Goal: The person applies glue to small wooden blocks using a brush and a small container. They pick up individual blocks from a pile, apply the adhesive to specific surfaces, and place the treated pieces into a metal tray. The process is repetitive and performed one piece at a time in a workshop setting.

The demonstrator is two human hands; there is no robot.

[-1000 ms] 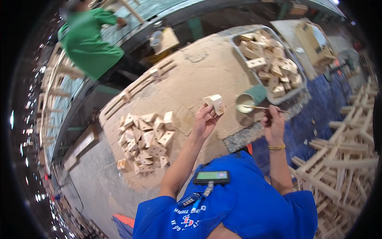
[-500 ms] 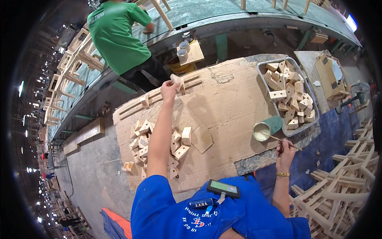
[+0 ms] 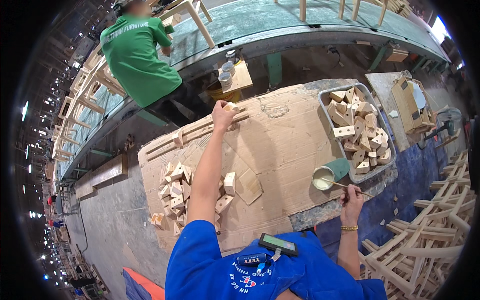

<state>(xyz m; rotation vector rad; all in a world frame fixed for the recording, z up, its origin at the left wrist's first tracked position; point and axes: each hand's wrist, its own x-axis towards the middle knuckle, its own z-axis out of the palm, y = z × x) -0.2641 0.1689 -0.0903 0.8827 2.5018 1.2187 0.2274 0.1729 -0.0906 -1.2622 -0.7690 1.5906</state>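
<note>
My left hand [image 3: 221,114] reaches to the far edge of the cardboard-covered table [image 3: 285,145] and grips a small wooden block [image 3: 230,106] against long wooden strips [image 3: 200,131]. My right hand [image 3: 353,202] holds a thin brush [image 3: 345,185] whose tip dips into a green cup of white glue [image 3: 327,174] at the table's near right. A heap of small wooden blocks [image 3: 176,186] lies to the left of my left arm.
A grey tray [image 3: 358,128] full of wooden blocks stands at the right of the table. A person in a green shirt [image 3: 137,57] works beyond the table. Wooden frames [image 3: 430,235] are stacked at the lower right. A phone [image 3: 278,244] sits on my chest.
My left hand carried a wooden block from near my face out to the far table edge. My right hand brought the brush back to the glue cup.
</note>
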